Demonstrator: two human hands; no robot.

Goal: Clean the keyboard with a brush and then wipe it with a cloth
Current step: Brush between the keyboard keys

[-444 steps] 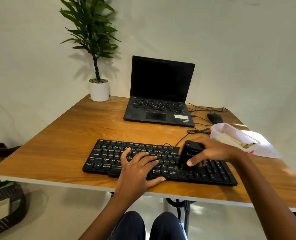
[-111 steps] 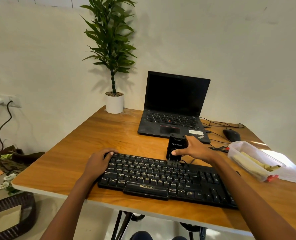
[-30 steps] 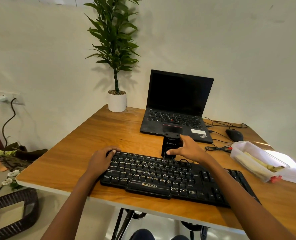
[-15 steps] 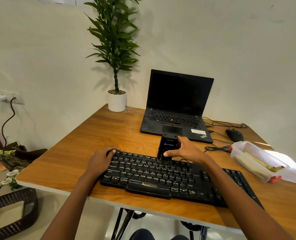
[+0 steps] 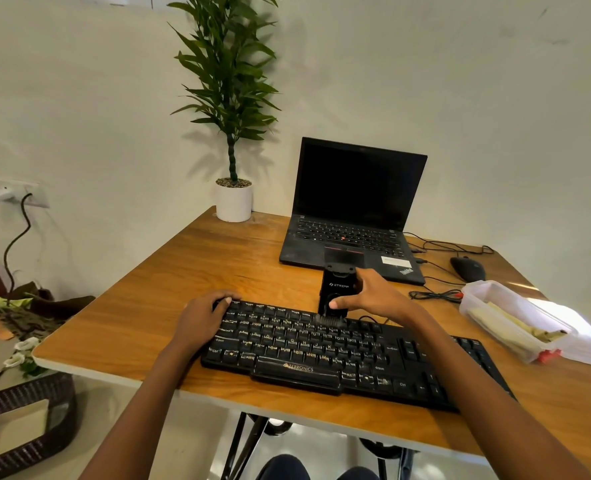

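Note:
A black keyboard (image 5: 321, 351) lies along the near edge of the wooden table (image 5: 190, 282). My right hand (image 5: 373, 296) grips a black block-shaped brush (image 5: 337, 292) upright, its bristles touching the keyboard's top key rows near the middle. My left hand (image 5: 204, 318) holds the keyboard's far left corner, fingers curled over the edge. A folded yellowish cloth (image 5: 526, 329) lies in a clear plastic box (image 5: 488, 306) at the right.
An open black laptop (image 5: 352, 216) stands behind the keyboard. A potted plant (image 5: 233, 199) sits at the back left corner. A mouse (image 5: 467, 268) and loose cables (image 5: 432, 294) lie at the right. A wicker basket (image 5: 23, 424) stands on the floor.
My right hand has shifted the brush slightly toward me, from the keyboard's back edge onto the top key rows. My left hand keeps its hold on the left corner.

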